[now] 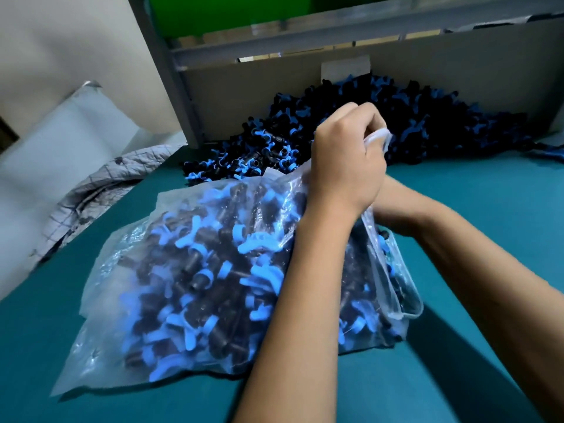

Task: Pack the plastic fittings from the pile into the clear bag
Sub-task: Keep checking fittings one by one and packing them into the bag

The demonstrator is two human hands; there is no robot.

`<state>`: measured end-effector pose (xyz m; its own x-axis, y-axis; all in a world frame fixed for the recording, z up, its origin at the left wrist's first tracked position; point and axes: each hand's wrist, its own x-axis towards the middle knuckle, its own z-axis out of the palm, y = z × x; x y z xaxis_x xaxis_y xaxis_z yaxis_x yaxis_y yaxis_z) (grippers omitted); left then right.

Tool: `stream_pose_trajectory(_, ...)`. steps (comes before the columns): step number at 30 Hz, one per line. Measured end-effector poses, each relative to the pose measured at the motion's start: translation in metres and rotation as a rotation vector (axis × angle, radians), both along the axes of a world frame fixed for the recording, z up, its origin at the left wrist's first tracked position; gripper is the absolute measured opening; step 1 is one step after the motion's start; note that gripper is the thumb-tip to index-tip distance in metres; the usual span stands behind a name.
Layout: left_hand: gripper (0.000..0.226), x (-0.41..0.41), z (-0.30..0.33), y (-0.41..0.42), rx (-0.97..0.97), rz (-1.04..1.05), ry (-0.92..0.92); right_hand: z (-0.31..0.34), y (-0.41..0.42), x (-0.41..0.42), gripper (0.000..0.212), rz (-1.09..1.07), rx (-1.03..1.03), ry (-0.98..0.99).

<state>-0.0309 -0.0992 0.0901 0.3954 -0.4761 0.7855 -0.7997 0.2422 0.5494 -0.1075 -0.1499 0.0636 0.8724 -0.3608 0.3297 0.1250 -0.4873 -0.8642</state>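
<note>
Many black-blue fittings seemingly fill bag.

Clear bag w/ black-blue fittings; loose pile behind.

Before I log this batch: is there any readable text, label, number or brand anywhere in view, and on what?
None readable.
Clear bag: no print or label shows on the plastic.
Fittings in the pile: black and blue, any moulded marks too small and blurred to tell.
Cardboard panel behind the pile: a pale patch of tape or label, blank as far as can be seen.
Left hand grips the bag's mouth and covers part of it.
</note>
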Motion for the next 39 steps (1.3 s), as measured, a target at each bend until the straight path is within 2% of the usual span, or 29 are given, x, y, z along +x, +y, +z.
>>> stream_pose_trajectory(2,0.012,-0.002,-0.002,0.0,0.038,-0.005,0.015,-0.002,-0.008,-0.008,0.019,-0.014,0.06,-0.061)
stream_pose_trajectory(5,0.013,-0.002,-0.003,-0.002,0.119,0.012,0.072,-0.005,-0.032,-0.02,0.019,-0.043,0.235,-0.171)
stream_pose_trajectory(6,0.014,-0.002,-0.004,-0.002,0.164,0.029,0.101,-0.007,-0.038,-0.022,0.025,-0.105,0.341,-0.236)
stream_pose_trajectory(8,0.016,-0.004,-0.007,-0.002,0.31,0.07,0.136,-0.019,-0.058,-0.02,0.032,-0.409,0.449,-0.303)
stream_pose_trajectory(10,0.011,-0.004,-0.016,-0.001,0.543,0.114,0.096,-0.038,-0.079,-0.009,0.032,-0.756,0.27,-0.171)
stream_pose_trajectory(11,0.011,-0.004,-0.021,-0.001,0.667,0.133,0.056,-0.049,-0.091,-0.004,0.028,-0.853,0.077,-0.031)
stream_pose_trajectory(12,0.016,-0.003,-0.025,0.0,0.767,0.155,0.015,-0.059,-0.1,0.001,0.025,-0.88,-0.162,0.146)
stream_pose_trajectory(13,0.022,-0.004,-0.028,-0.001,0.835,0.171,-0.022,-0.066,-0.108,0.002,0.035,-0.842,-0.371,0.323)
stream_pose_trajectory(14,0.027,-0.003,-0.029,0.0,0.869,0.186,-0.049,-0.072,-0.114,0.005,0.052,-0.753,-0.491,0.445)
stream_pose_trajectory(15,0.03,-0.002,-0.028,0.0,0.885,0.194,-0.072,-0.077,-0.118,0.01,0.066,-0.662,-0.537,0.517)
stream_pose_trajectory(17,0.03,-0.002,-0.026,-0.001,0.907,0.19,-0.091,-0.086,-0.123,0.018,0.073,-0.523,-0.58,0.611)
stream_pose_trajectory(19,0.026,-0.002,-0.027,-0.002,0.924,0.19,-0.081,-0.093,-0.126,0.022,0.064,-0.492,-0.632,0.705)
stream_pose_trajectory(22,0.022,0.001,-0.03,-0.004,0.922,0.181,-0.037,-0.091,-0.125,0.023,0.044,-0.579,-0.667,0.645)
stream_pose_trajectory(26,0.023,0.004,-0.034,-0.01,0.905,0.12,0.009,-0.087,-0.119,0.01,0.023,-0.69,-0.537,0.558)
stream_pose_trajectory(29,0.028,0.006,-0.039,-0.015,0.803,0.126,0.059,-0.09,-0.113,-0.011,0.017,-0.809,-0.38,0.365)
stream_pose_trajectory(31,0.026,0.005,-0.04,-0.017,0.716,0.136,0.084,-0.094,-0.107,-0.027,0.008,-0.916,-0.204,0.183)
stream_pose_trajectory(33,0.028,0.003,-0.037,-0.017,0.632,0.127,0.117,-0.096,-0.1,-0.042,0.007,-1.002,0.092,-0.033)
stream_pose_trajectory(36,0.024,0.002,-0.034,-0.015,0.605,0.128,0.139,-0.089,-0.093,-0.066,0.011,-0.936,0.489,-0.335)
stream_pose_trajectory(39,0.019,0.0,-0.034,-0.012,0.658,0.093,0.13,-0.075,-0.088,-0.082,0.014,-0.711,0.711,-0.488)
